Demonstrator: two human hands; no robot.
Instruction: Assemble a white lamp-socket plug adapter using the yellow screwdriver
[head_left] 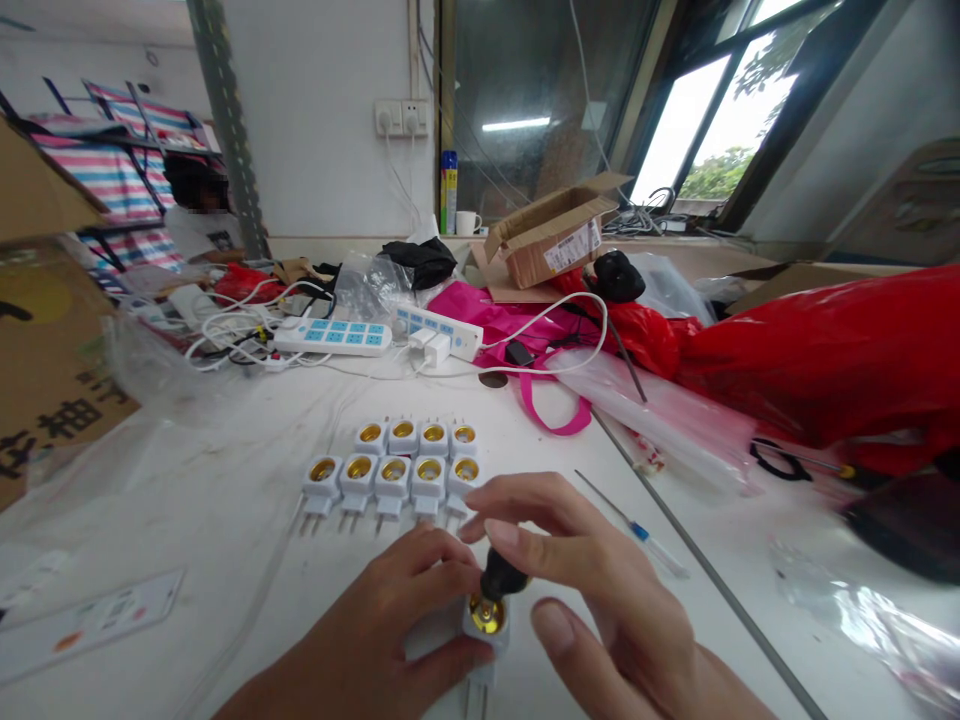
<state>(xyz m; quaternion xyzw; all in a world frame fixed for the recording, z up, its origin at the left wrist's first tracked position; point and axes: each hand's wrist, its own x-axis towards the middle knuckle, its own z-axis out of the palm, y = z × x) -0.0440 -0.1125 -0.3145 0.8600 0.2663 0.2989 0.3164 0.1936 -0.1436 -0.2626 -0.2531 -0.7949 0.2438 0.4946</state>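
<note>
My left hand (390, 625) grips a white plug-in lamp socket (486, 622) with a brass threaded inside, at the bottom middle of the view. My right hand (600, 600) pinches a small black part (499, 575) with fingertips and thumb, its lower end at the socket's brass mouth. Just beyond my hands, several identical white lamp sockets (394, 465) lie in two neat rows on the white table (210, 500), brass openings up and prongs pointing toward me.
A thin test-pen screwdriver (630, 525) lies right of my hands. Farther back sit white power strips (334, 337), tangled cables, an open cardboard box (551, 240), pink and red plastic bags (825, 350) and clear film. A person (199, 210) sits far left. A cardboard box (45, 330) stands at left.
</note>
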